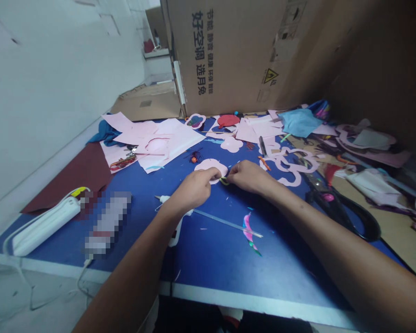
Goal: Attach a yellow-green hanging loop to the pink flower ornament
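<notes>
The left hand [194,189] and right hand [249,178] meet just above the blue worktop [208,263], both closed into pinches with their fingertips nearly touching. The left hand grips the edge of a pale pink paper flower cutout [208,169], which lies just ahead of it, while the right hand pinches a small yellow-green curled strip [223,181] against the cutout's rim. Below the left hand, a white plastic object [175,231], partly hidden by the forearm, sits beside a long clear rod [225,223], which stretches toward the right. Nearer the right hand, a pink-and-green paper scrap [249,233] lies on the worktop. Right of the hands are a pink scalloped paper outline [291,166] and large black-handled scissors [346,217]. Straight ahead lies a second pink flower cutout [231,144], and pale pink paper sheets [169,143] are piled farther left. Left of the hands are a white power strip [45,226], a pixelated object [107,224] and a dark red sheet [72,178]. A large cardboard box [229,51] stands beyond them all.
</notes>
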The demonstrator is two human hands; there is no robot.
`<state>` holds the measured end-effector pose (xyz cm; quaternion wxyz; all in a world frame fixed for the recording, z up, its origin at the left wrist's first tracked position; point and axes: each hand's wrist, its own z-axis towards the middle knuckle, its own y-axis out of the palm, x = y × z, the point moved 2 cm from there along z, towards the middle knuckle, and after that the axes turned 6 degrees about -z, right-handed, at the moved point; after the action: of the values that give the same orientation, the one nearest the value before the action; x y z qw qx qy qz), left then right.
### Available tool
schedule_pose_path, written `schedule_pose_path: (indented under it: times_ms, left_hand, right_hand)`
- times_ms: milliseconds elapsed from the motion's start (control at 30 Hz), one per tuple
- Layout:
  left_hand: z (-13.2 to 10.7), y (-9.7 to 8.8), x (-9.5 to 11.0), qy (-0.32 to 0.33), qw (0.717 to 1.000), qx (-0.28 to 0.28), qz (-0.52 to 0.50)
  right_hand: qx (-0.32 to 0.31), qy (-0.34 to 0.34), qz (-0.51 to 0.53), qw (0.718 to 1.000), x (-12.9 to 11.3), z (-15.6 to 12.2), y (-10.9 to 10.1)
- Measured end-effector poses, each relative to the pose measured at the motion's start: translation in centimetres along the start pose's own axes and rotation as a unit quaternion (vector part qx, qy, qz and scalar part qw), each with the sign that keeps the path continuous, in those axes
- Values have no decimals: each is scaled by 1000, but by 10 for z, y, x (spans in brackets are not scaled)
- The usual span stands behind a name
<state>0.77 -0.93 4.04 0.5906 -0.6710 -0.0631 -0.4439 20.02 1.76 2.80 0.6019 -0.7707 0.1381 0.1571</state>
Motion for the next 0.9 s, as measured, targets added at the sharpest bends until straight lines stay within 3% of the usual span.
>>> schedule_pose_path:
  times_ms: [900]
  left_hand:
    - [1,4,-4,4,999,-19,33]
  right_hand:
    - [-13,-16,-39,999,-1,0,1]
